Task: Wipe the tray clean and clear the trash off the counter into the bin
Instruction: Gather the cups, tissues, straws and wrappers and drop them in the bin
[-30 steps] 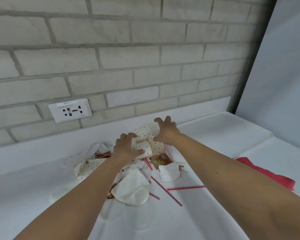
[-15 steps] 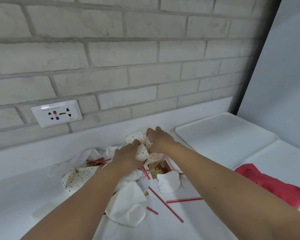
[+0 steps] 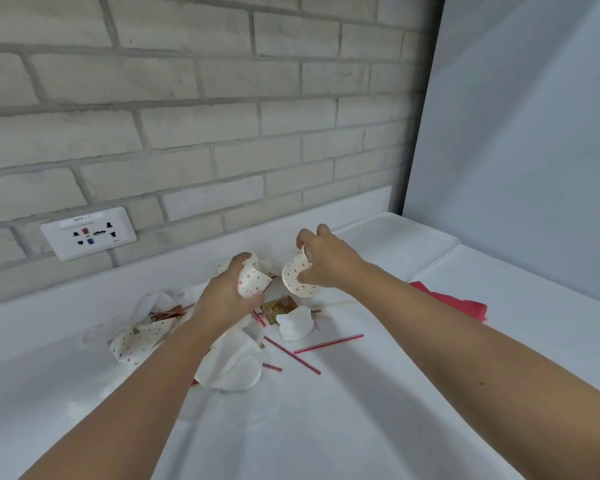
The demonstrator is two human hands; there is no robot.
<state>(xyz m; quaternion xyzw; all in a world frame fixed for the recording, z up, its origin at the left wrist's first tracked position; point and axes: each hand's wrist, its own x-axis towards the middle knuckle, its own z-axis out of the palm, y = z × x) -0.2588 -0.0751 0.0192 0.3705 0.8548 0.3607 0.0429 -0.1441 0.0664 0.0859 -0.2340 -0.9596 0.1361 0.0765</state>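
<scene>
A whitewashed brick wall (image 3: 194, 98) fills the upper left of the frame, with a white multi-socket outlet plate (image 3: 88, 233) set low on it at left. At right, a plain pale blue-grey panel (image 3: 520, 133) meets the brick along a dark vertical seam. A white counter (image 3: 361, 427) spans the bottom under soft, even light.

Left dotted cup (image 3: 252, 282) and right dotted cup (image 3: 297, 277) tilt above the counter (image 3: 326, 427), over crumpled napkins (image 3: 236, 368) and red straws (image 3: 291, 355); white tray (image 3: 413, 240) lies behind.
</scene>
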